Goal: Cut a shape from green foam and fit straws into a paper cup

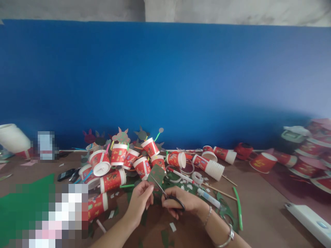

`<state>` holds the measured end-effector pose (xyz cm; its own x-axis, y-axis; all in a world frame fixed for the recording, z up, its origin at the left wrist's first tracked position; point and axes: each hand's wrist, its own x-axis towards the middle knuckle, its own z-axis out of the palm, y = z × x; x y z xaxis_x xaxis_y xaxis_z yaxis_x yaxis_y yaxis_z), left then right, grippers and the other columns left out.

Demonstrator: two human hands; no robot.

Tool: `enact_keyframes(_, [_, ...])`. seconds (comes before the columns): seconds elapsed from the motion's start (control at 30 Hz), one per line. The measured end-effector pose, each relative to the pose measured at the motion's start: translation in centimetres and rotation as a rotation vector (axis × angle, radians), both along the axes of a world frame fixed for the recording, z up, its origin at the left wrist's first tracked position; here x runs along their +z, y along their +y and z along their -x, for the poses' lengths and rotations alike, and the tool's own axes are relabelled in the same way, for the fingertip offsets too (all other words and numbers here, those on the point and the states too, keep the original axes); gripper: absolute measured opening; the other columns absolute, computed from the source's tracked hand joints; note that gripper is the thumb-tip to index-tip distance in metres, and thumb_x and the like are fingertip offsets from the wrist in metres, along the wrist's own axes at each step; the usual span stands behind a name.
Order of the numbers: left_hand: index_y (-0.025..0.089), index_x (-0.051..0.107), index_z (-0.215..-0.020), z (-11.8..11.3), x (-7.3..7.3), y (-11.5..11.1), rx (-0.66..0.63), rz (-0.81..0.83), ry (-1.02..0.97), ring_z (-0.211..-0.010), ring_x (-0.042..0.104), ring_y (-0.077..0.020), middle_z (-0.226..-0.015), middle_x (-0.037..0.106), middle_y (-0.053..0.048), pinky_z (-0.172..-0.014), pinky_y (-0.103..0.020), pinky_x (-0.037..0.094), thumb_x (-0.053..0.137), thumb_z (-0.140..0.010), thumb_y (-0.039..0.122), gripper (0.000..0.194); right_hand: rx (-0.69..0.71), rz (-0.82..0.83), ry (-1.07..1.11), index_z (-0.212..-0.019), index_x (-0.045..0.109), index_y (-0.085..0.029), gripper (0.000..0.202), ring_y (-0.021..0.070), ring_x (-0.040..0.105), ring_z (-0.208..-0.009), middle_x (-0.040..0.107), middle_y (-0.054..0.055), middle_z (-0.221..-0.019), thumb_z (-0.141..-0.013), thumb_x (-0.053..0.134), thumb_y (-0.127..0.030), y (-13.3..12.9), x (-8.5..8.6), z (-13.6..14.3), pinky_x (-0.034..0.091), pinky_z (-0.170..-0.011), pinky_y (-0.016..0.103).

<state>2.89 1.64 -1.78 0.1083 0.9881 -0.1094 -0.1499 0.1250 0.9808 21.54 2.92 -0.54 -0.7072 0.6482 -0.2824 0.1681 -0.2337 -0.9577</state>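
My left hand [141, 198] pinches the lower edge of a small dark green paper piece [156, 173] in front of the pile of cups. Black-handled scissors [176, 201] are gripped in my right hand [178, 200], their blades pointing up and left across the lower part of the green paper. The two hands are close together but apart. Just behind them lie red printed paper cups [141, 168], some with straws and paper animal heads [121, 136] attached. Green paper scraps [164, 237] and white bits are scattered below and around the hands.
A stack of cups [208, 166], a glue tube [209, 198], a tape roll [197, 178] and a green straw [238, 208] lie to the right. More red cups [307, 167] are piled at far right, near a white box [309, 224]. Green sheets [28, 196] lie left. A blue wall [165, 79] stands behind.
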Motion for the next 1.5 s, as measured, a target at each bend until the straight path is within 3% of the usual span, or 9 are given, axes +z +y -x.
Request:
enact_keyframes(0.77, [0.018, 0.045, -0.065, -0.02, 0.07, 0.07, 0.001, 0.003, 0.001, -0.033, 0.03, -0.0037, -0.039, 0.047, 0.007, -0.034, -0.015, 0.02, 0.061, -0.072, 0.049, 0.036, 0.01, -0.018, 0.009, -0.078, 0.055, -0.014, 0.028, 0.0037, 0.044, -0.034, 0.055, -0.006, -0.046, -0.078, 0.063, -0.041, -0.12, 0.38, 0.04, 0.029, -0.033, 0.013])
enact_keyframes(1.5, [0.018, 0.048, -0.066, 0.06, 0.08, -0.01, -0.02, -0.006, 0.028, -0.034, 0.03, -0.0043, -0.04, 0.048, 0.007, -0.035, -0.016, 0.02, 0.061, -0.073, 0.047, 0.033, -0.001, 0.034, 0.013, -0.081, 0.055, -0.013, 0.033, 0.0057, 0.051, -0.04, 0.059, -0.004, -0.051, -0.073, 0.067, -0.043, -0.32, 0.56, 0.48, 0.032, -0.036, 0.013])
